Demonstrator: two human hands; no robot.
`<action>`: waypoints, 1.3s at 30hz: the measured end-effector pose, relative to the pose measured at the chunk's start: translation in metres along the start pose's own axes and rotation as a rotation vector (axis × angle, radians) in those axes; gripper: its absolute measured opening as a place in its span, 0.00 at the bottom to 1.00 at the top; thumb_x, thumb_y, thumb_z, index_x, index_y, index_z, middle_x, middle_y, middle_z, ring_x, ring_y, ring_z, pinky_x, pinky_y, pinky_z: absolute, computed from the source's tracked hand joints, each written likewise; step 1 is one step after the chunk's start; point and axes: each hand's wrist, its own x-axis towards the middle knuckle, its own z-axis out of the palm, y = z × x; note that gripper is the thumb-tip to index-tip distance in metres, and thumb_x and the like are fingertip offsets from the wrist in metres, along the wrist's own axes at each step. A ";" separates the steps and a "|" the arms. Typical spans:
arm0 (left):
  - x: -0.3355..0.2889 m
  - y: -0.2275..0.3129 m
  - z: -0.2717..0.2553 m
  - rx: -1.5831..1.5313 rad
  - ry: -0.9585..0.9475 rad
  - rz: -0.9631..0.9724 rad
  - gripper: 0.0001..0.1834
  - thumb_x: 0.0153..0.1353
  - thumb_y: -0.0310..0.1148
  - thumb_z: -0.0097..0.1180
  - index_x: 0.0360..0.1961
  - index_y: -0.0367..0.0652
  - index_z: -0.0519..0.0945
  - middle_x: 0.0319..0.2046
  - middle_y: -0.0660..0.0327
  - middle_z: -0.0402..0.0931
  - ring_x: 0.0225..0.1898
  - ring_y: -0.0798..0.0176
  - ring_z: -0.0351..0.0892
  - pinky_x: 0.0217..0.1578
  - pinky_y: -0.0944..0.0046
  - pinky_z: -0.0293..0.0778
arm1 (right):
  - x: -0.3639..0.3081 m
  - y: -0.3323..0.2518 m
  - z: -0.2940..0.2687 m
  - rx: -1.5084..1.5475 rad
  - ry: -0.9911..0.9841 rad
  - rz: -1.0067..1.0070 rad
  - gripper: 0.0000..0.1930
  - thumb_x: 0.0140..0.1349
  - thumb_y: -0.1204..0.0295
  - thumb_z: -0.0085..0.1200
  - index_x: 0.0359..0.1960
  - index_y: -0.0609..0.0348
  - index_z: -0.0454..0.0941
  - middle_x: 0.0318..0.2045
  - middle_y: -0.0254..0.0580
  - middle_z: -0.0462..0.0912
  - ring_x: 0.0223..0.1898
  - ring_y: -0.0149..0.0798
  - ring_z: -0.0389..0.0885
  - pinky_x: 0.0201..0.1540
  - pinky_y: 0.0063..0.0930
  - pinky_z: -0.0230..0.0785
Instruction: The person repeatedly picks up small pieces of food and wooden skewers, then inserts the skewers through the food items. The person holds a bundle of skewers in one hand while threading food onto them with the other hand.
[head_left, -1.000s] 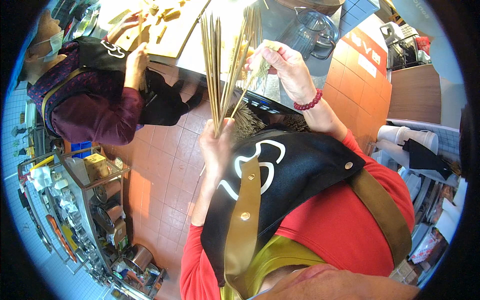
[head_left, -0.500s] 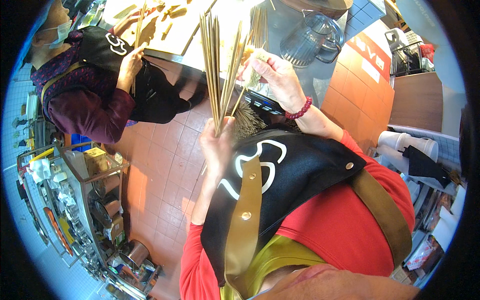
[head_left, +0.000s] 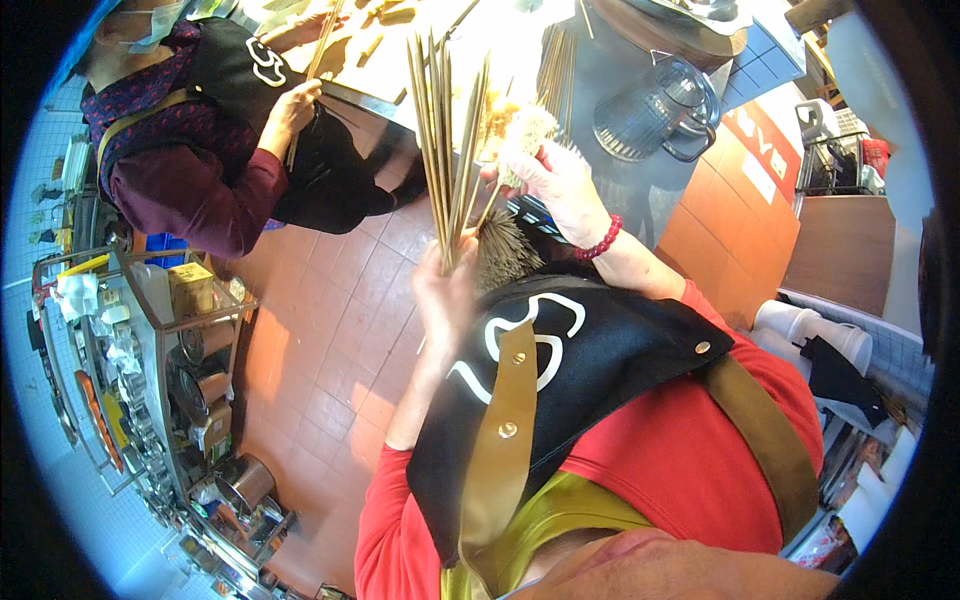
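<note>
Head view: left hand (head_left: 445, 290) grasping skewers (head_left: 447, 150); right hand (head_left: 550, 175) pinching one; red-tiled floor (head_left: 330, 340).

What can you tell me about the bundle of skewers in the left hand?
The bundle of skewers is a fan of thin, pale, wood-like sticks, standing nearly upright and spreading toward the top. The left hand clasps its lower end. The right hand holds one stick beside it, with pale, fluffy food at its upper end.

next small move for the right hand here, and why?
Probably push the pale food piece further down its skewer. The right hand pinches that piece at the top of one stick, while the left hand grips the fanned bundle of bamboo skewers at its base, upright and apart from the table.
</note>
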 end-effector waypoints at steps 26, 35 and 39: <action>0.008 -0.048 -0.013 -0.922 0.170 -0.512 0.19 0.56 0.25 0.55 0.51 0.34 0.73 0.32 0.63 0.75 0.23 0.81 0.64 0.21 0.82 0.56 | 0.471 0.126 -0.077 -1.443 0.155 -0.307 0.14 0.60 0.63 0.50 0.43 0.57 0.73 0.35 0.37 0.78 0.38 0.28 0.75 0.39 0.23 0.69; 0.005 -0.053 -0.009 -0.332 0.235 -0.542 0.09 0.57 0.25 0.58 0.39 0.34 0.79 0.32 0.63 0.75 0.27 0.75 0.72 0.28 0.77 0.66 | 0.475 0.117 -0.109 -1.157 0.052 -0.198 0.14 0.61 0.64 0.49 0.45 0.56 0.73 0.37 0.37 0.78 0.39 0.29 0.75 0.40 0.23 0.69; 0.011 -0.046 -0.009 -0.229 0.215 -0.514 0.06 0.57 0.27 0.59 0.36 0.40 0.82 0.33 0.66 0.75 0.29 0.74 0.71 0.30 0.75 0.67 | 0.442 0.095 -0.126 -0.696 -0.040 0.011 0.14 0.61 0.64 0.49 0.46 0.55 0.73 0.37 0.37 0.78 0.40 0.30 0.76 0.40 0.23 0.69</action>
